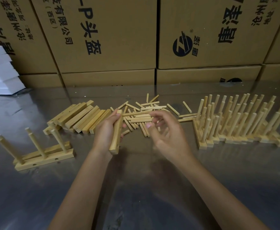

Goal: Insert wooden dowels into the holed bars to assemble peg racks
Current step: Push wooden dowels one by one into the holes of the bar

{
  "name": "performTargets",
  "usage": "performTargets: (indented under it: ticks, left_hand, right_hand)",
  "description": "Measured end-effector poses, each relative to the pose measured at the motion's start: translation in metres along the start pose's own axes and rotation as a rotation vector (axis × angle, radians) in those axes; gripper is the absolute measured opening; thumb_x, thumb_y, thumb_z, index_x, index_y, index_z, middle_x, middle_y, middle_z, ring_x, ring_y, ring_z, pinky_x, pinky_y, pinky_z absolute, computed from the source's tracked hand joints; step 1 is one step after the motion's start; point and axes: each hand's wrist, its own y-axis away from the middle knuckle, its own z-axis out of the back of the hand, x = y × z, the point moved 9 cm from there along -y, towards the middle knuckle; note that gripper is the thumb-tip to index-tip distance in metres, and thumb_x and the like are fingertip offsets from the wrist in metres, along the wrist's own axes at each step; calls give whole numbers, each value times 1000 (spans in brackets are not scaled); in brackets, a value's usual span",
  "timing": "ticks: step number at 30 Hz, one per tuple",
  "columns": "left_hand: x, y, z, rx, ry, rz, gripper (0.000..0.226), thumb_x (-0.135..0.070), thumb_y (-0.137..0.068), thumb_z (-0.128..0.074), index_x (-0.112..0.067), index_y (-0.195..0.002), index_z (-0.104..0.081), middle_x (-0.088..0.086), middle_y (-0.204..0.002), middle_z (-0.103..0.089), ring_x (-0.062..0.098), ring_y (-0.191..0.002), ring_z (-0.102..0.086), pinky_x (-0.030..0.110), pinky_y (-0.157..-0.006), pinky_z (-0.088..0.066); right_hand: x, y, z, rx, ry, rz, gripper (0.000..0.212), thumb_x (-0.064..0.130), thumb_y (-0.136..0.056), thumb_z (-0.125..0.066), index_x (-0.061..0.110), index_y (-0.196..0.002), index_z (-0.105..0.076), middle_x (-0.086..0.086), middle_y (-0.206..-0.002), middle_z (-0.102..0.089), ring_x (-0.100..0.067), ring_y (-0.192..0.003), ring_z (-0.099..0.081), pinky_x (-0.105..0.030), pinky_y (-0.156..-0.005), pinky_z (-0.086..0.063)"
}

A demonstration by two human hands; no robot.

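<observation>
Two bare forearms enter from bottom edge, no sleeves visible. Left hand (105,131) and right hand (167,135) bare: no gloves, rings, watch or wristband seen. Fingernails short, unpainted. Right hand slightly motion-blurred.

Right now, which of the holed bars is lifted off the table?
The bar that the left hand grips, in the middle of the view. The other empty bars lie stacked on the table to its left.
</observation>
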Motion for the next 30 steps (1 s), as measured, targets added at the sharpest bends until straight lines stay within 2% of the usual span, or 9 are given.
performTargets:
  ticks: [4, 9, 12, 14, 18, 21, 23, 27, 30]
  left_hand:
    - [3, -5, 17, -62, 125, 58, 28, -25, -99, -55, -26, -125, -65, 4, -72, -62, 9, -45, -50, 17, -38, -41]
    - [7, -7, 18, -58, 114, 62, 29, -24, -99, -55, -26, -127, -64, 5, -74, -62, 8, -46, -50, 17, -38, -41]
    - [9, -6, 12, -21, 112, 81, 28, -25, -99, -55, -27, -124, -65, 4, -73, -63, 8, -51, -52, 17, -40, -42]
    - [9, -5, 9, 1, 109, 84, 27, -26, -98, -55, -29, -123, -65, 3, -72, -64, 8, -53, -54, 17, -41, -42]
    - [9, -5, 7, 4, 95, 86, 26, -26, -98, -55, -29, -121, -67, 2, -71, -64, 10, -53, -51, 18, -41, -42]
    - [11, -3, 6, 4, 41, 93, 26, -27, -98, -55, -27, -122, -67, 2, -72, -64, 10, -49, -49, 18, -41, -41]
    - [12, -2, 4, 13, 28, 94, 27, -27, -98, -55, -28, -123, -66, 3, -74, -64, 10, -48, -48, 19, -40, -40]
    - [14, 1, -3, 35, 27, 112, 25, -27, -99, -55, -28, -121, -67, 4, -75, -64, 11, -50, -50, 20, -41, -41]
    - [16, 6, -15, 76, 9, 112, 27, -27, -97, -56, -28, -120, -69, 4, -83, -65, 13, -58, -52, 22, -46, -41]
  right_hand:
    - [-21, -3, 8, -82, -121, -136, 23, -4, -93, -54, 15, -101, -64, -2, -98, -62, 0, -81, -54, -9, -69, -45]
    - [-56, 1, 3, -16, -131, -342, 26, 3, -98, -49, 22, -97, -66, 1, -92, -65, -9, -85, -59, -13, -69, -47]
    - [-55, -4, 11, -26, -166, -350, 29, 4, -98, -49, 24, -89, -68, 3, -90, -68, -10, -87, -62, -18, -74, -48]
    - [-51, -13, 26, 9, 24, -283, 27, 3, -94, -53, 25, -89, -67, 9, -95, -66, -4, -89, -59, -15, -75, -43]
    - [-74, -8, 28, 451, 704, -317, 15, 14, -86, -62, 21, -99, -62, 3, -110, -55, -15, -101, -54, -26, -86, -43]
    - [-72, -1, 24, 444, 829, -323, 10, 14, -89, -61, 22, -83, -59, 0, -100, -55, -19, -96, -55, -29, -80, -44]
    - [-57, -3, 18, 384, 724, -232, 13, 16, -91, -61, 25, -82, -56, 5, -88, -57, -15, -88, -57, -30, -73, -43]
    - [-11, 3, -11, 343, 107, -112, 10, 11, -93, -61, 20, -89, -62, 7, -84, -58, 2, -71, -51, -13, -63, -41]
    - [18, 8, -23, 271, 167, 93, 9, 12, -94, -58, 20, -95, -62, 9, -89, -58, -5, -80, -53, -20, -67, -42]
